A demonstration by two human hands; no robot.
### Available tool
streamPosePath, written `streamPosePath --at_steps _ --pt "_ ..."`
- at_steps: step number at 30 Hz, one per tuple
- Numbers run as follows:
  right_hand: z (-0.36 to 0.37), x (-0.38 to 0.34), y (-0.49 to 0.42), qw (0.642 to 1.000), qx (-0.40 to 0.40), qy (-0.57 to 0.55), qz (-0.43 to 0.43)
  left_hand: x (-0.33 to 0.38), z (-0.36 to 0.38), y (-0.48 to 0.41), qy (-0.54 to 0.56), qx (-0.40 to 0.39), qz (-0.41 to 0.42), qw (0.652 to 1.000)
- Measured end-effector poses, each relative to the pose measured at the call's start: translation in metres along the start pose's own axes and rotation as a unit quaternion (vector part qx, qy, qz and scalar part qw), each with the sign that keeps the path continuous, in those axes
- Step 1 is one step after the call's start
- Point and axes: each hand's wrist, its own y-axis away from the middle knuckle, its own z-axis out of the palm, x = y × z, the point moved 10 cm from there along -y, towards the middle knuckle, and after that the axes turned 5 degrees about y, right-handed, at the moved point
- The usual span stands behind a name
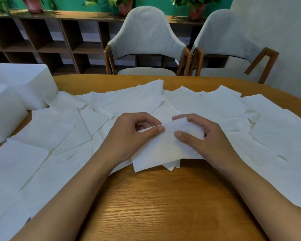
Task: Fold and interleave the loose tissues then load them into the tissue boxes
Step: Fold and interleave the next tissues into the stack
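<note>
Several loose white tissues (132,100) lie spread across the wooden table (163,206). At the middle, both hands hold one white tissue (160,150) that lies on top of the others, its far edge lifted and folded toward me. My left hand (129,136) pinches that edge between thumb and curled fingers. My right hand (203,136) grips the same folded edge, thumb on top and fingers behind it. Two white tissue boxes stand at the left: one box (23,80) farther back, the other box (2,115) nearer.
Two grey upholstered chairs (146,40) with wooden arms stand behind the table's far edge. A dark wooden shelf unit (50,40) with potted plants on top lines the back wall. Bare wood shows on the table in front of me, between my forearms.
</note>
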Motion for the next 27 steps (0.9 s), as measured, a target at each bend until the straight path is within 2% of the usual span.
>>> streamPosePath --at_steps 5,15,20,22,25,27 --pt "0.014 -0.009 0.002 0.998 -0.041 0.031 -0.041 0.007 0.001 0.002 -0.015 0.007 0.013 1.0" --pt "0.021 -0.011 0.004 0.998 -0.046 0.027 -0.044 0.006 0.011 0.004 -0.019 -0.003 0.009 1.0" --pt "0.014 -0.009 0.002 0.999 -0.025 0.005 -0.038 0.016 0.002 0.006 -0.091 0.063 0.071 0.991" --pt "0.003 -0.009 0.001 0.999 0.007 -0.018 -0.036 0.011 0.0 0.005 -0.059 0.066 0.044 0.995" --pt "-0.012 -0.006 -0.003 0.997 0.059 -0.028 -0.033 -0.005 0.004 0.003 0.095 0.036 -0.045 0.994" --pt "-0.015 -0.005 -0.004 0.997 0.065 -0.038 -0.029 -0.01 0.002 0.004 0.115 0.048 -0.059 0.99"
